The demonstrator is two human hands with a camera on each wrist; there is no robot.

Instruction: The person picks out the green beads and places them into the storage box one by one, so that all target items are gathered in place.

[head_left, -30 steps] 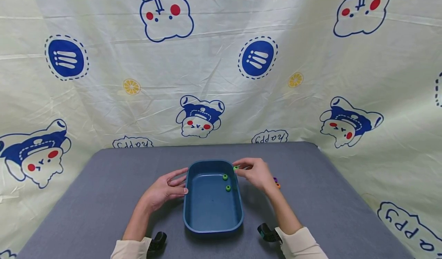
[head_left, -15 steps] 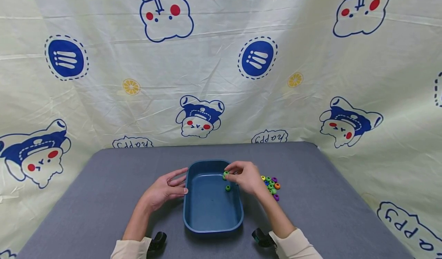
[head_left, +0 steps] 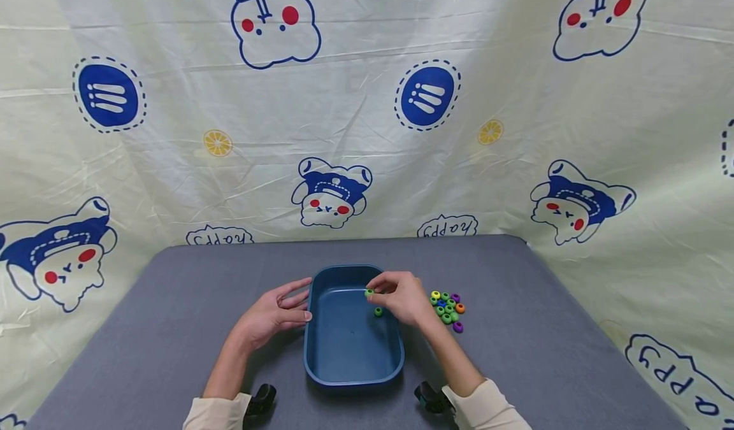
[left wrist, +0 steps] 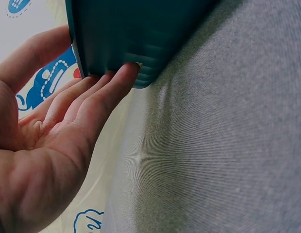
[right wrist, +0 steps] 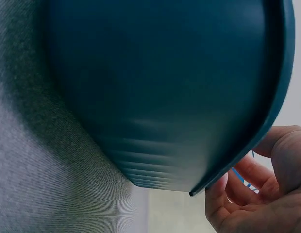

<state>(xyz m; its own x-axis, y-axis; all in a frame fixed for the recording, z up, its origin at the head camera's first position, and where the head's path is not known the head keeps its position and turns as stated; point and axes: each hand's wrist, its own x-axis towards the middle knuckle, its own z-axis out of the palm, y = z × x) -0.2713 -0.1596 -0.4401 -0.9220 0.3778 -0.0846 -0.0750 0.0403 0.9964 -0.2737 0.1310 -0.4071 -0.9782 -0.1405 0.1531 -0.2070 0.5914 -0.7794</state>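
Observation:
A blue rectangular bin (head_left: pixel 353 353) stands on the grey table. My left hand (head_left: pixel 274 315) touches its left side with fingers spread and mostly straight; in the left wrist view the fingertips (left wrist: pixel 126 73) rest against the outer wall. My right hand (head_left: pixel 401 297) reaches over the right rim and pinches a green bead (head_left: pixel 369 293) between thumb and fingers above the bin's far right part. Another green bead (head_left: pixel 378 312) lies on the bin floor below that hand. In the right wrist view the bin wall (right wrist: pixel 165 97) hides the pinched bead.
To the right of the bin lies a loose cluster of beads, among them a yellow bead (head_left: pixel 436 295), an orange bead (head_left: pixel 460 308), a purple bead (head_left: pixel 457 327) and several green ones. A patterned cloth (head_left: pixel 367 99) hangs behind the table (head_left: pixel 516 353).
My right hand has moved left over the bin's rim with the green bead, uncovering the bead cluster on the table. The left hand stays where it was.

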